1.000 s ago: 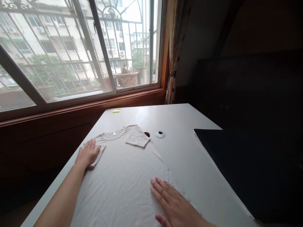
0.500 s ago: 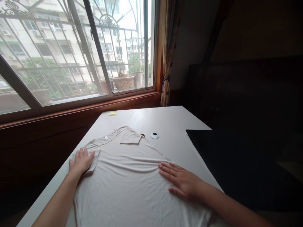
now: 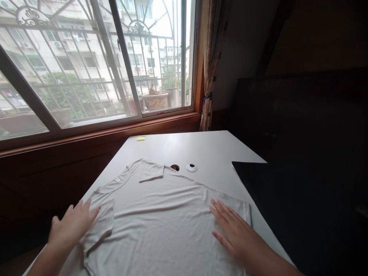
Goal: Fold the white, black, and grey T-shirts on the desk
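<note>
A pale short-sleeved shirt (image 3: 161, 222) lies spread on a white table (image 3: 198, 145), its neckline toward the far left and wrinkles running across its body. Both sleeves are folded inward onto it. My left hand (image 3: 71, 224) is at the shirt's left edge, beside the near sleeve, with its fingers spread and nothing held. On the right part of the shirt, my right hand (image 3: 232, 230) is flat with its fingers extended and thumb apart. It holds nothing.
Beyond the shirt are a round hole (image 3: 174, 168) and a white ring-shaped cover (image 3: 191, 168). A yellow note (image 3: 141, 138) sits near the far edge. A black sheet (image 3: 287, 199) covers the right side. Behind stand a barred window and a curtain (image 3: 211, 76).
The shirt has turned and shifted toward the left and nearer, and its right edge now shows. My left hand has moved left and nearer; my right hand has moved slightly right.
</note>
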{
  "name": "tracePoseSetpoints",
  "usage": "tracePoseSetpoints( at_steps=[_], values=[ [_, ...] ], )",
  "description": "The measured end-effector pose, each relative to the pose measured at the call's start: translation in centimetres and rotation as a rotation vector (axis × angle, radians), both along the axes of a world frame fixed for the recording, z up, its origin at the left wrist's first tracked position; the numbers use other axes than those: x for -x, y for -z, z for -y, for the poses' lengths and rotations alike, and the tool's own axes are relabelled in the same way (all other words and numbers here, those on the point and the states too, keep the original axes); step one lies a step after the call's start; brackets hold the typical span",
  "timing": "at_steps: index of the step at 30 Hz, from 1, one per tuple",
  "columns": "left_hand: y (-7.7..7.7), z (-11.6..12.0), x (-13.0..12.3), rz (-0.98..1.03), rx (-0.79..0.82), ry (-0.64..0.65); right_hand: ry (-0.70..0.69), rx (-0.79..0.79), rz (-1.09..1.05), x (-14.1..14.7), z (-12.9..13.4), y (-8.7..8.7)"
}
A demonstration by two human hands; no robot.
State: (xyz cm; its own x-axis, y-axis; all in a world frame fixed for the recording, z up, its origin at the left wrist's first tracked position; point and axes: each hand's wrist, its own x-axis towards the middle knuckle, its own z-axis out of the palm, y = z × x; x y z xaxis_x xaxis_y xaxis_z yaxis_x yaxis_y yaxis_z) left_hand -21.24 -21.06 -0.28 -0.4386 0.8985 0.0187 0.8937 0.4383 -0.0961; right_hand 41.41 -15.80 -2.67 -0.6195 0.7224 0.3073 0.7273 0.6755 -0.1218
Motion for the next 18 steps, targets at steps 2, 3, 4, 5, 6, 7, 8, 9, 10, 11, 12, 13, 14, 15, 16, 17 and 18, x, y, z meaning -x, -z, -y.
tracePoseSetpoints(
  at_steps=[2, 3, 4, 5, 6, 7, 8, 9, 10, 11, 12, 13, 14, 15, 16, 17, 18],
  values=[
    [-1.3, -1.4, -1.3, -0.057, -0.059, 0.112, 0.031, -0.071, -0.029, -0.4, 2.0, 1.2],
    [-1.8, -2.4, -2.4, -0.072, -0.087, 0.214, 0.053, -0.096, -0.044, -0.6, 2.8, 1.7],
    [-2.1, -3.6, -3.6, -0.061, -0.109, 0.324, 0.080, -0.109, -0.056, -0.8, 3.5, 1.9],
    [-2.1, -4.8, -4.8, -0.027, -0.120, 0.429, 0.106, -0.115, -0.064, -0.8, 4.0, 2.1],
    [-2.0, -6.1, -6.0, 0.019, -0.121, 0.508, 0.127, -0.115, -0.065, -0.9, 4.5, 2.1],
    [-1.6, -7.3, -6.9, 0.069, -0.105, 0.572, 0.143, -0.111, -0.055, -0.9, 4.7, 2.1],
    [-1.2, -8.5, -7.6, 0.113, -0.087, 0.619, 0.153, -0.110, -0.038, -0.9, 4.8, 2.0],
    [-0.6, -9.4, -8.0, 0.144, -0.069, 0.645, 0.158, -0.116, -0.021, -0.9, 4.8, 1.9],
    [-0.1, -10.3, -8.2, 0.163, -0.054, 0.654, 0.162, -0.124, -0.005, -0.9, 4.6, 1.9],
    [0.5, -10.9, -8.2, 0.168, -0.047, 0.645, 0.167, -0.129, 0.008, -0.9, 4.3, 1.9],
    [0.9, -11.3, -8.1, 0.164, -0.045, 0.623, 0.168, -0.129, 0.018, -1.0, 3.9, 2.0],
    [1.3, -11.6, -7.9, 0.153, -0.043, 0.592, 0.164, -0.123, 0.026, -1.2, 3.3, 2.0],
    [1.5, -11.7, -7.6, 0.138, -0.038, 0.556, 0.156, -0.106, 0.034, -1.3, 2.7, 1.9],
    [1.7, -11.7, -7.4, 0.124, -0.027, 0.524, 0.145, -0.076, 0.046, -1.5, 1.9, 1.8],
    [1.8, -11.6, -7.2, 0.110, -0.013, 0.496, 0.134, -0.034, 0.061, -1.7, 1.1, 1.5],
    [1.8, -11.3, -7.1, 0.096, 0.000, 0.470, 0.124, 0.019, 0.080, -1.8, 0.2, 1.1],
    [1.8, -11.0, -7.0, 0.083, 0.012, 0.446, 0.114, 0.079, 0.101, -1.8, -0.8, 0.5]
  ],
)
